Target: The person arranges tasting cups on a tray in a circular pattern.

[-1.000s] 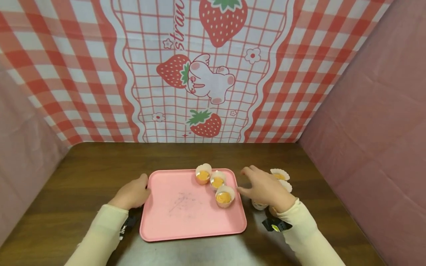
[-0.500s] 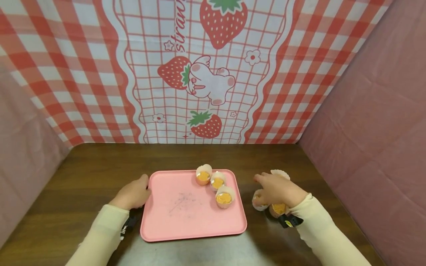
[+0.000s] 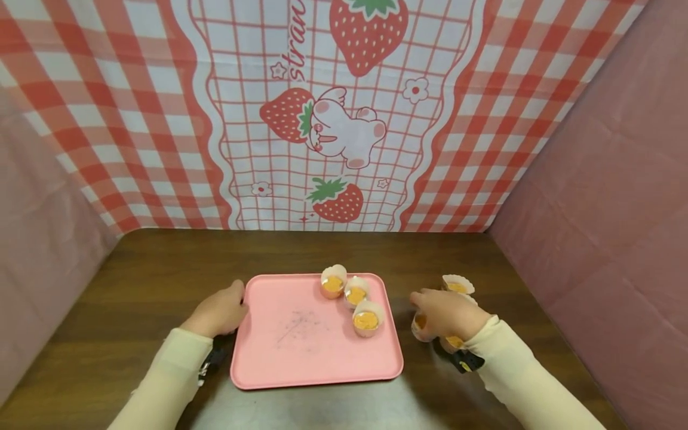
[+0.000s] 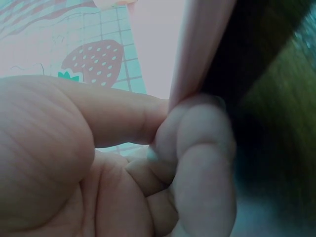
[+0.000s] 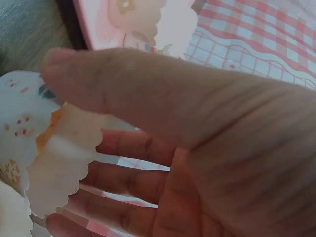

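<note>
My left hand [image 3: 217,312] pinches the left edge of the pink tray [image 3: 317,365]; the left wrist view has thumb and curled fingers meeting at the tray's rim [image 4: 190,64]. Three cupcakes [image 3: 366,322] in scalloped paper cups with orange tops stand in the tray's right part. To the right of the tray, my right hand [image 3: 446,313] holds a patterned paper-cup cupcake [image 3: 421,332] between thumb and fingers. In the right wrist view the thumb crosses that cupcake's cup [image 5: 64,158], with the fingers along its far side. The hand partly hides this cupcake.
More cupcakes crowd around the right hand: one [image 3: 458,284] behind it and another [image 3: 452,344] by the wrist, partly covered. All stands on a dark wooden table [image 3: 161,257]. A strawberry-print cloth [image 3: 333,119] closes off the back, with pink cloth [image 3: 596,197] at the right side.
My right hand has moved away from the tray's right edge to the cupcakes on the right and come down around one. The left hand stays at the tray's edge.
</note>
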`<state>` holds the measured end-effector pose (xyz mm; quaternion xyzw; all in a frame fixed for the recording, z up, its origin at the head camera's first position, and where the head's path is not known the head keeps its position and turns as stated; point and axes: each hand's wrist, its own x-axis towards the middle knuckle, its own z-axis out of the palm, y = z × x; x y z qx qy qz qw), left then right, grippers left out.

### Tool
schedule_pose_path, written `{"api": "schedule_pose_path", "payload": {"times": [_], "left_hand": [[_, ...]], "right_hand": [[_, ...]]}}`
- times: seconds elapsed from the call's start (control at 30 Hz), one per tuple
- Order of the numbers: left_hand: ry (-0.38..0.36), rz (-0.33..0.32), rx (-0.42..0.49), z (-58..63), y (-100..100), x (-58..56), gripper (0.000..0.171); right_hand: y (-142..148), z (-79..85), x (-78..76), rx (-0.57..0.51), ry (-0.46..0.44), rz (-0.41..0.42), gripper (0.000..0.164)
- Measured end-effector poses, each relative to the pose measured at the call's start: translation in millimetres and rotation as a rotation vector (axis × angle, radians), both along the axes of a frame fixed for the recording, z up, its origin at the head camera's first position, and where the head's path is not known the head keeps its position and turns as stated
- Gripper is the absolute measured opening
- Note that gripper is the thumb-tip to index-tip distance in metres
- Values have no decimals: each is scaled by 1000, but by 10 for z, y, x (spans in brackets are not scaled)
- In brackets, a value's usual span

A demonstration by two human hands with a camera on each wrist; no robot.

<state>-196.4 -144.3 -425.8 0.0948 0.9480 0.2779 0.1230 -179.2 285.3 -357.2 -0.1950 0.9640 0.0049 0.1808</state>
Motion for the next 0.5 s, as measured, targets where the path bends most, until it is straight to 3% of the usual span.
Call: {"api": "schedule_pose_path", "payload": {"times": [0.27, 0.5], "left_hand": [[17, -2, -14, -21, 14, -18, 17], [30, -6, -18, -36, -1, -31, 19]], "right_hand": [[22, -17, -7, 35, 9, 7, 54], [36, -76, -56, 22, 43, 39, 44]]}}
